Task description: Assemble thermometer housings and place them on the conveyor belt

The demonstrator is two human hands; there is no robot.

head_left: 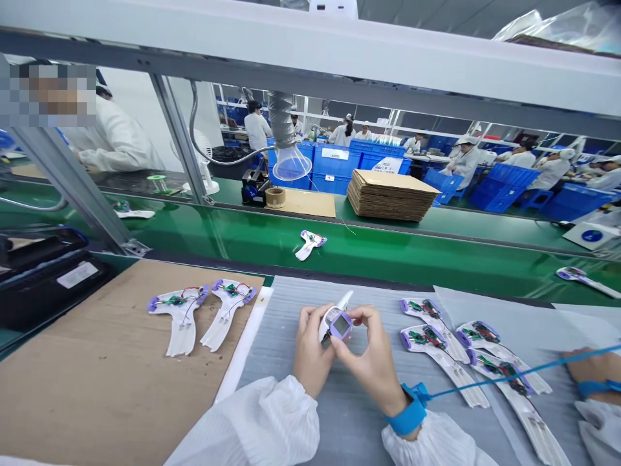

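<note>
Over the grey foam mat, my left hand (pixel 313 349) is closed around a white, gun-shaped thermometer housing (pixel 345 300). A purple-framed display (pixel 341 325) on its end faces me. My right hand (pixel 371 359) pinches that purple frame between thumb and fingers, and its wrist wears a blue strap with a cord running right. To the right lie several opened thermometer halves (pixel 429 340) with green boards, wires and purple ends. Two similar halves (pixel 183 317) rest on the cardboard at left. My fingers cover part of the held housing.
Beyond the mat runs a green conveyor belt (pixel 233 233) carrying another half (pixel 310 244). Stacked cardboard (pixel 391 194), a tape roll (pixel 275 197) and an extraction funnel (pixel 292 163) stand behind it. A metal post (pixel 179 139) rises at left. Another person's hand (pixel 594 372) is at right.
</note>
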